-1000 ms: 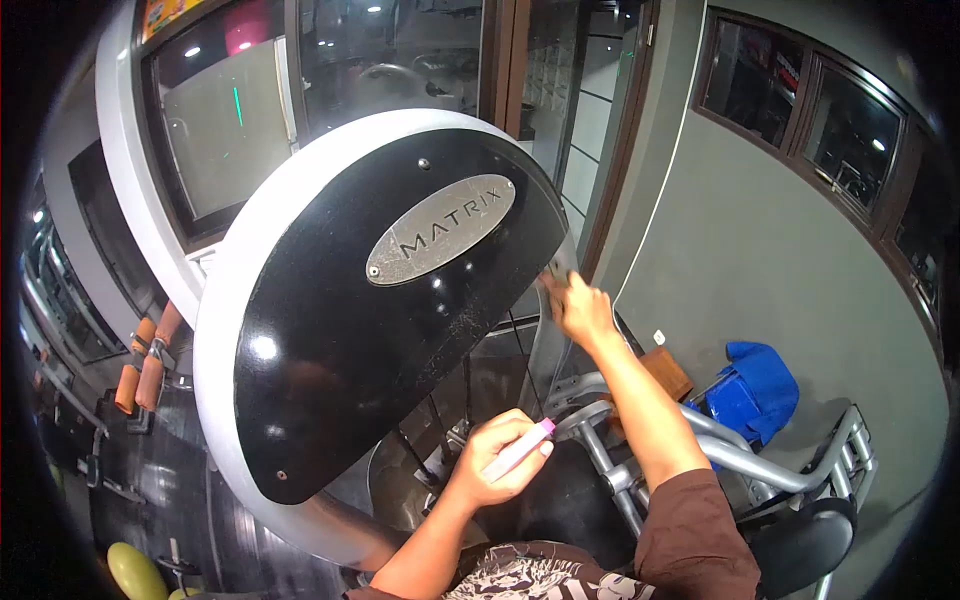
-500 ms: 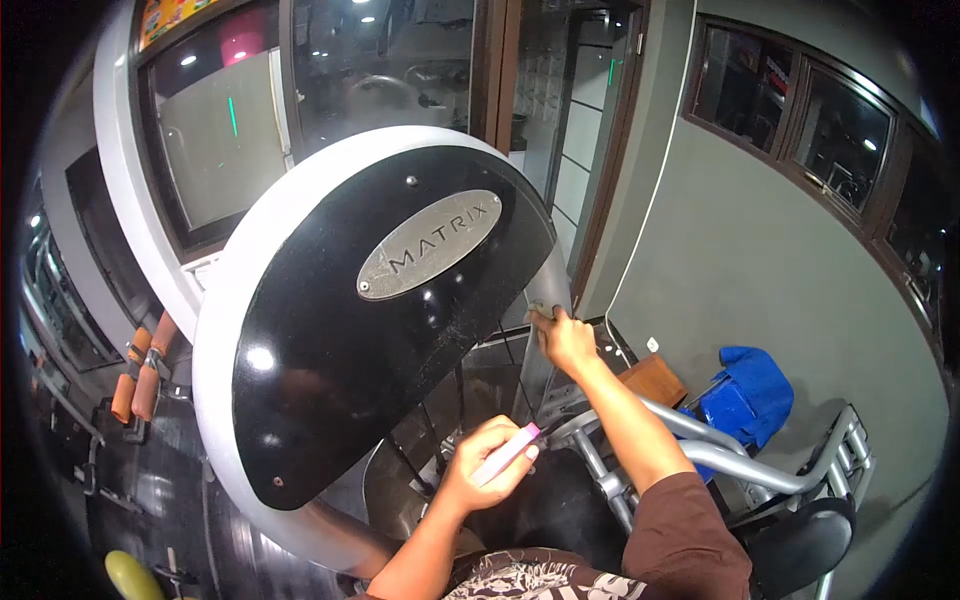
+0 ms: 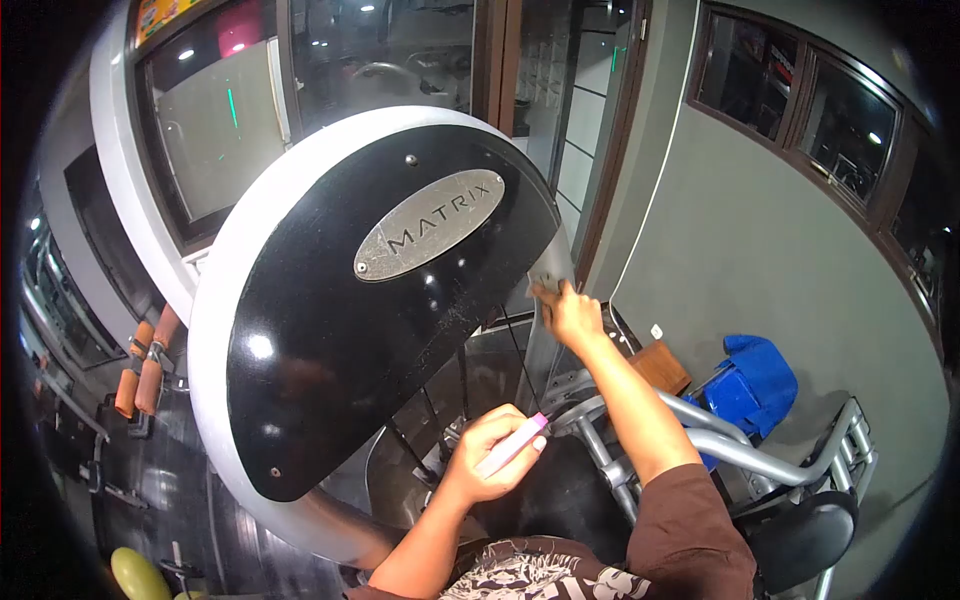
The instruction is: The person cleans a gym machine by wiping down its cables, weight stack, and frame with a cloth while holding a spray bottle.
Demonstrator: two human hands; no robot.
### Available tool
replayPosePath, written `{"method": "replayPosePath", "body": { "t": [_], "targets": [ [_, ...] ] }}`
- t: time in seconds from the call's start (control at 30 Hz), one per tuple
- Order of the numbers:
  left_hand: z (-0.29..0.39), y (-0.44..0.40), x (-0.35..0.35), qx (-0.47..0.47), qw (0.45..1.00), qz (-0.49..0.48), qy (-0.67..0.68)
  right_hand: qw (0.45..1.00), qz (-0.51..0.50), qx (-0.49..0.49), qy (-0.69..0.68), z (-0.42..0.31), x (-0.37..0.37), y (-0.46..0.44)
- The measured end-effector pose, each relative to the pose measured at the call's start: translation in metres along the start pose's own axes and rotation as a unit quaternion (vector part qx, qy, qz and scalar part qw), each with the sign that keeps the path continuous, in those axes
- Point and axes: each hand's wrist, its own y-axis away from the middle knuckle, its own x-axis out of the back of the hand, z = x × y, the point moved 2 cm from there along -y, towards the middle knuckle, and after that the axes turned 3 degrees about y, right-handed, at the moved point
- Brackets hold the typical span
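My left hand (image 3: 495, 455) is wrapped around a slim white bottle with a pink top (image 3: 518, 440), held low in front of the machine. My right hand (image 3: 573, 318) reaches forward, its fingers bent against the silver frame (image 3: 552, 262) at the right edge of the machine's cover. Something greyish shows at those fingertips, but whether it is a cloth or a reflection is unclear. The big black cover (image 3: 330, 350) has a silver rim and an oval MATRIX plate (image 3: 430, 225). Below it, dark cables (image 3: 520, 355) run downward between my hands.
Silver bars (image 3: 740, 458) and a black pad (image 3: 800, 545) stand at my right. Behind them are a blue cloth-covered object (image 3: 750, 385) and a brown wooden box (image 3: 657, 368) by the grey wall. Orange foam rollers (image 3: 147, 385) are at the left, a green ball (image 3: 140, 577) at lower left.
The machine sits slightly higher in view. My right hand's fingers have shifted a little along the silver frame. My left hand still holds the bottle, moved slightly to the right.
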Motion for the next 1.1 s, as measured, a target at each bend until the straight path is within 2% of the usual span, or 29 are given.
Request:
{"method": "replayPosePath", "body": {
  "t": [0.1,0.23,0.37,0.47,0.6,0.7,0.73,0.83,0.87,0.97,1.1],
  "targets": [
    [-0.001,0.001,0.0,-0.005,1.0,-0.001,-0.004,1.0,-0.012,0.007,0.006,-0.013,0.003,-0.004],
    [-0.002,-0.001,0.0,-0.007,1.0,-0.007,-0.004,0.989,0.129,0.051,-0.051,-0.025,0.061,-0.033],
    [-0.002,0.0,0.0,-0.005,1.0,-0.008,-0.01,0.991,0.115,-0.021,-0.07,-0.005,0.052,-0.053],
    [-0.002,0.0,0.0,0.002,1.0,-0.008,-0.011,0.999,0.05,-0.004,0.004,-0.006,0.038,-0.021],
    [-0.004,0.001,-0.001,0.001,1.0,0.003,-0.004,1.0,0.021,0.015,-0.004,-0.006,-0.002,0.005],
    [-0.004,0.001,-0.001,0.005,1.0,-0.003,-0.006,0.999,-0.037,0.016,0.003,-0.014,0.018,-0.008],
    [-0.004,0.001,-0.001,0.006,1.0,-0.005,-0.006,0.999,0.031,0.031,-0.024,-0.018,0.039,-0.011],
    [-0.005,0.0,0.0,0.002,1.0,-0.001,-0.009,0.997,0.064,0.017,-0.039,-0.006,0.06,-0.041],
    [-0.006,0.0,-0.001,0.0,1.0,-0.002,-0.009,0.99,0.11,0.031,-0.081,-0.004,0.07,-0.042],
    [-0.005,-0.001,-0.002,0.009,1.0,0.001,-0.004,0.993,0.094,0.014,-0.07,0.007,0.061,-0.034],
    [-0.007,0.001,-0.003,0.016,1.0,0.0,-0.002,0.998,0.004,0.02,-0.063,0.023,0.008,0.007]
  ]
}}
